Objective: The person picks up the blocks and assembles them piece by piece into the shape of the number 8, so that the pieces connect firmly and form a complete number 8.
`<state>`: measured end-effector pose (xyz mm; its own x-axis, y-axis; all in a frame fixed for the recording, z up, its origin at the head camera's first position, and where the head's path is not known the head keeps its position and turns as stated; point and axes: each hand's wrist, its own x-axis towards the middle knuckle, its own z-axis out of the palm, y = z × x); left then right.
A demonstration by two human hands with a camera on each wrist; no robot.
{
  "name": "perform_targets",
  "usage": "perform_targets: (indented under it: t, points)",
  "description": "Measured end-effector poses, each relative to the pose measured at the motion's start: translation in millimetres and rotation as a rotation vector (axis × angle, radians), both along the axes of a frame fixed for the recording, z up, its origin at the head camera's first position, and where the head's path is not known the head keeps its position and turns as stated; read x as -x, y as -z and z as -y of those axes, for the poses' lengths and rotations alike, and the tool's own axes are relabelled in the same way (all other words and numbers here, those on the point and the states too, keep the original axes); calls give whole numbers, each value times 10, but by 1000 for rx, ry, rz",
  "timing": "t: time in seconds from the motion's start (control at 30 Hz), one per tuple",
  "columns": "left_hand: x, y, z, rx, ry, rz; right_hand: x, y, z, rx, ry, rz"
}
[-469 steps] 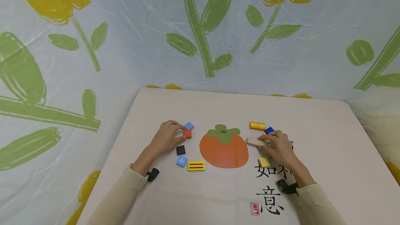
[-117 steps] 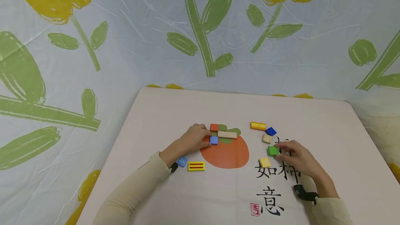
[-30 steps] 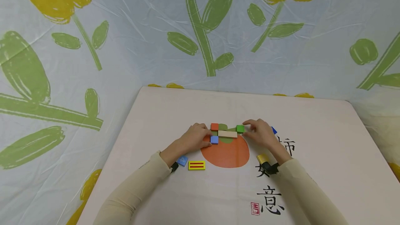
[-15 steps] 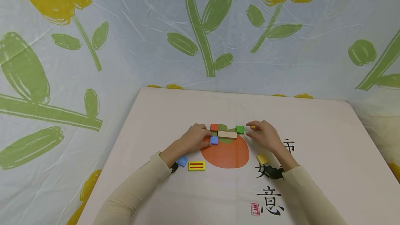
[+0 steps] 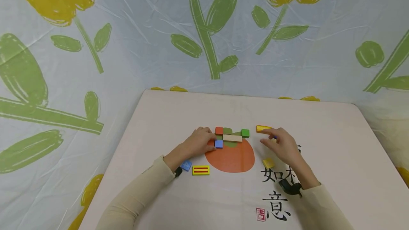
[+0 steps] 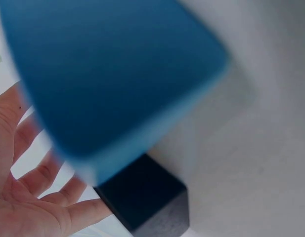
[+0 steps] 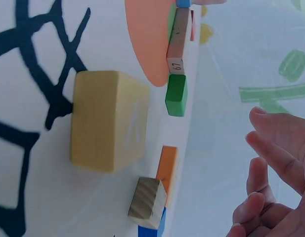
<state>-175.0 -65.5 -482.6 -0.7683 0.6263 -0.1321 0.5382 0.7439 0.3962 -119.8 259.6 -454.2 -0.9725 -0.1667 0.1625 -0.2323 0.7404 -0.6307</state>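
Observation:
My left hand pinches a small blue block between thumb and index finger at the left of a printed orange fruit. A red block lies just behind it. A long plain wooden block lies to their right, and a green block sits at its far right corner. My right hand hovers with nothing held, fingers apart, near an orange-yellow block. Below it are a striped wooden cube and a dark blue block, mostly hidden by the hand in the head view.
A yellow block lies under the right wrist. Nearer the left forearm are a light blue block and a yellow block with red stripes. A black block shows in the left wrist view. A flower-print cloth hangs behind.
Red, blue and plain wooden blocks moved onto the printed fruit; the green one followed. My right hand let go of the green block and drew back rightward. My left hand stayed still lately.

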Motion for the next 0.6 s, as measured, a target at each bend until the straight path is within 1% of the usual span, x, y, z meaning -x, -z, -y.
perform_targets:
  t: [0.2,0.27,0.47,0.6]
  points:
    - [2,3,-1,3,-5,-4,-66,3,-85,20,-28,-36]
    - [2,4,0,0,-5,-3,-75,20,-127,27,-44,-37]
    - [0,4,-1,-5,-3,0,-113,59,-265,105,-105,25]
    - [5,7,-3,-1,-1,-4,-152,78,-360,152,-179,47]
